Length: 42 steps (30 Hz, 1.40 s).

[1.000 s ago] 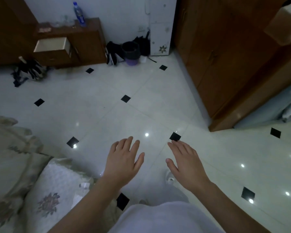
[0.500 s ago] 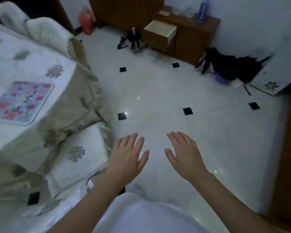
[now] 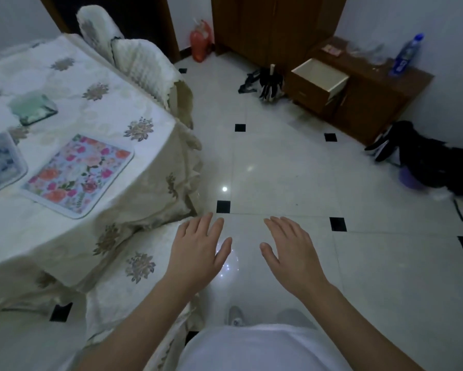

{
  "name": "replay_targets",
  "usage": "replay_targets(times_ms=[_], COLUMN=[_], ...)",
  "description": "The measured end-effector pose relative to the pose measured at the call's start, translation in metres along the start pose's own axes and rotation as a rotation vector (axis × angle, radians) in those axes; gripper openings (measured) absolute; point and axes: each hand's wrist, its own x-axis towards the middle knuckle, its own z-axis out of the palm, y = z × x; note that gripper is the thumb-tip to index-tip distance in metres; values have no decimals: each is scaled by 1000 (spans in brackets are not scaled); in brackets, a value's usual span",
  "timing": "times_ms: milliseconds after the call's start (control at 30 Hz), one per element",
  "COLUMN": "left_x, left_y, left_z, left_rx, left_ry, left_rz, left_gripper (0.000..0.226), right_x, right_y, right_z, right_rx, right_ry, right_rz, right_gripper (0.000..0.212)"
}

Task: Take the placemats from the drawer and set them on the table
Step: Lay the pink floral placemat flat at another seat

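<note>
**Change.** One second ago the view holds floor and a wardrobe. Half a second ago one mat shows at the frame's left edge. Now the view has swung on to take in the near corner of the bench (image 3: pixel 104 76), under its cream cloth with a flower pattern.

**Task's things.**
- Rounded rectangular placemat with pink and red flowers on pale blue and a white border (image 3: pixel 78 174): lies flat near the bench's near corner.
- Blue-grey patterned mat (image 3: pixel 0 164): just beside it, cut by the frame's left edge.
- Green-tinted mat (image 3: pixel 32 109): farther in on the bench.
- Pale-lined drawer (image 3: pixel 320 74): pulled out of the low brown wooden cabinet (image 3: pixel 372 103) across the white tiled floor (image 3: pixel 305 170), well apart from the bench. Nothing shows in the part of its inside that can be seen.

**Judgement.** With mats laid, both hands bare and the drawer showing nothing, the setting-out looks finished or nearly so. The drawer is not yet closed.

**Hands.**
- Left grip (image 3: pixel 198 253): palm down, fingers straight and slightly spread, holding nothing. It hangs over the edge of a cream chair cover (image 3: pixel 134 263) and does not visibly touch it.
- Right grip (image 3: pixel 292 253): the same pose, slack and empty, above bare floor.
- Both forearms reach forward from the body. This pose matches both earlier views.

**Other.** A blue plastic bottle (image 3: pixel 407 53) stands on the cabinet top.
</note>
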Motion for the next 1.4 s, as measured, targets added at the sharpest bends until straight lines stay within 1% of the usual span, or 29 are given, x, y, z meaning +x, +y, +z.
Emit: replay_targets(times_ms=[167, 300, 467, 567, 667, 800, 967, 1167, 1233, 1400], left_x=[63, 111, 161, 173, 174, 165, 151, 129, 121, 101], left_y=[-12, -22, -42, -57, -76, -109, -164, -247, -276, -349], left_z=[5, 17, 21, 16, 8, 3, 5, 18, 23, 39], left_rx=[-27, -18, -38, -40, -65, -40, -50, -139, -158, -186], left_ry=[-25, -38, -42, -41, -8, -15, 18, 15, -1, -33], left_rz=[-33, -93, -279, -436, -599, -769, -942, -1103, -1128, -1180], left_gripper=[55, 55, 54, 54, 52, 54, 56, 63, 65, 67], right_x=[60, 128, 228, 282, 327, 373, 410, 443, 455, 486], right_y=[19, 32, 29, 11, -20, -75, -147, -228, -254, -313], right_z=[-10, -16, -28, -32, -31, -21, -1, 40, 57, 104], right_rx=[-3, 6, 15, -3, -4, -23, -9, -23, -27, -46], right_ry=[-23, -53, -121, -154, -157, -191, -215, -344, -396, -462], right_rz=[-1, -64, -215, -371, -520, -702, -863, -967, -965, -938], right_gripper=[67, 69, 69, 60, 51, 53, 51, 54, 53, 54])
